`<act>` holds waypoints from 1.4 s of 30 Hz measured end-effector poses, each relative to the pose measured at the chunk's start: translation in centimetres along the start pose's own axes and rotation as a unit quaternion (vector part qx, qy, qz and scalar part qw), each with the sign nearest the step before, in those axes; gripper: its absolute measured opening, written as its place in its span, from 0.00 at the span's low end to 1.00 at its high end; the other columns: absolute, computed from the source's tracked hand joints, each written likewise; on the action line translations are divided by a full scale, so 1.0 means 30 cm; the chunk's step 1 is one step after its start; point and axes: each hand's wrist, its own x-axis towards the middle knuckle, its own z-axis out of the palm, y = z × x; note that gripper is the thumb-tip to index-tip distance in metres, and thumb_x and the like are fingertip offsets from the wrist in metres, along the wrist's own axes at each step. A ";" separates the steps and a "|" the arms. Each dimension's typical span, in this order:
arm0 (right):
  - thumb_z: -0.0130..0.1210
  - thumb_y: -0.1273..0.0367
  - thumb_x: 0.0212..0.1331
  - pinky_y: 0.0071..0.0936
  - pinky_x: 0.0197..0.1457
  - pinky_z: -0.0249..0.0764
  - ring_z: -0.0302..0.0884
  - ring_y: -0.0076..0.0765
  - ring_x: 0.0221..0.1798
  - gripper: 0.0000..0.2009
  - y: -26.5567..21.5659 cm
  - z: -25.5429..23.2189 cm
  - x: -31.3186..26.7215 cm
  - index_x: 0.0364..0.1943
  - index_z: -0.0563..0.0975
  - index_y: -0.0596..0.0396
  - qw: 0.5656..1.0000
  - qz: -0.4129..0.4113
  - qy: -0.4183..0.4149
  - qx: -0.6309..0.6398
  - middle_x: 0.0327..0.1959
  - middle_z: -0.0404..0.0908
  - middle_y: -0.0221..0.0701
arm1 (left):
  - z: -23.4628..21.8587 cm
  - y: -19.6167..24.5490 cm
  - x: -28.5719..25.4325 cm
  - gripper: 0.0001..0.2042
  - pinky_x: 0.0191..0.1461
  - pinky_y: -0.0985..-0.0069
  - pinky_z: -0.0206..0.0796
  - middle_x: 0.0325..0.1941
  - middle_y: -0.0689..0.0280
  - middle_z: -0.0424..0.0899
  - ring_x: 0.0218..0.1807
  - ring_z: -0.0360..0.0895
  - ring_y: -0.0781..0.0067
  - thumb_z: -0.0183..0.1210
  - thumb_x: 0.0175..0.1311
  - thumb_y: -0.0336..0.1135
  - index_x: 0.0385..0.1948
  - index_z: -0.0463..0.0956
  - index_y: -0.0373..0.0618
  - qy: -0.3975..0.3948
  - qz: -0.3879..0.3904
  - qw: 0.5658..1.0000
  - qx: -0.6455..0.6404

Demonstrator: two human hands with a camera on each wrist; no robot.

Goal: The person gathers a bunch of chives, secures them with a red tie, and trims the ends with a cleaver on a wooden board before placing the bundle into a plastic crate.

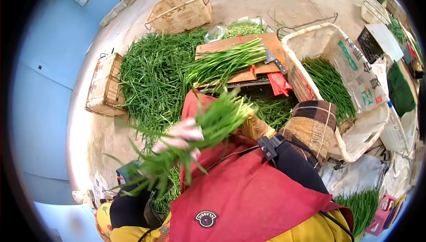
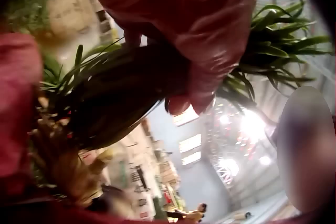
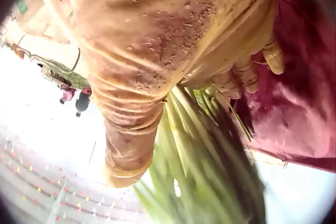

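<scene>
A bunch of chives, blurred, is held across the front of a red apron. My left hand, in a thin pale glove, grips its leafy part, and long leaves trail past the fingers toward the lower left. In the left wrist view the left hand wraps over the dark bundle from above. At the pale stalk ends is my right hand in a yellow glove. The right wrist view has the right hand with its thumb on one side of the stalks and its fingers curled on the other.
Ahead is a wooden board with a pile of trimmed chives, a knife and red ties. Loose chives heap to the left. A white crate holding greens stands right; another crate is behind.
</scene>
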 end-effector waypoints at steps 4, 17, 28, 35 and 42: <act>0.61 0.49 0.60 0.40 0.64 0.71 0.74 0.35 0.61 0.33 0.032 -0.014 0.012 0.64 0.69 0.52 0.995 -0.033 0.076 0.047 0.62 0.75 0.31 | 0.151 0.312 0.045 0.14 0.80 0.53 0.34 0.68 0.54 0.71 0.74 0.60 0.53 0.57 0.67 0.34 0.53 0.79 0.50 -0.224 -0.427 0.872 0.083; 0.60 0.56 0.63 0.30 0.56 0.77 0.82 0.29 0.49 0.22 0.009 -0.059 0.116 0.55 0.77 0.56 0.969 -0.063 0.238 0.024 0.49 0.84 0.29 | -0.126 0.546 -0.125 0.27 0.76 0.59 0.50 0.68 0.54 0.72 0.72 0.63 0.57 0.66 0.48 0.39 0.53 0.80 0.37 0.042 -0.612 0.774 -0.156; 0.63 0.56 0.60 0.35 0.55 0.80 0.82 0.35 0.48 0.28 -0.057 0.077 0.169 0.60 0.73 0.54 0.975 -0.090 0.201 0.008 0.49 0.82 0.34 | -0.225 0.162 0.116 0.25 0.70 0.65 0.60 0.62 0.55 0.76 0.70 0.66 0.61 0.68 0.55 0.45 0.54 0.79 0.45 0.038 -0.437 0.840 0.318; 0.62 0.58 0.61 0.35 0.57 0.79 0.81 0.36 0.51 0.29 -0.086 0.119 0.170 0.63 0.70 0.54 0.978 -0.142 0.152 0.029 0.53 0.81 0.38 | 0.142 -0.064 0.110 0.15 0.61 0.59 0.68 0.45 0.62 0.84 0.52 0.79 0.56 0.72 0.51 0.37 0.39 0.79 0.46 -0.057 -0.252 0.918 0.301; 0.61 0.66 0.60 0.26 0.47 0.81 0.83 0.28 0.43 0.26 -0.104 0.110 0.139 0.62 0.71 0.58 0.964 -0.148 0.204 -0.081 0.45 0.84 0.34 | 0.161 -0.073 0.135 0.06 0.56 0.68 0.70 0.42 0.62 0.82 0.49 0.79 0.68 0.65 0.60 0.27 0.33 0.75 0.43 0.092 -0.288 0.947 0.107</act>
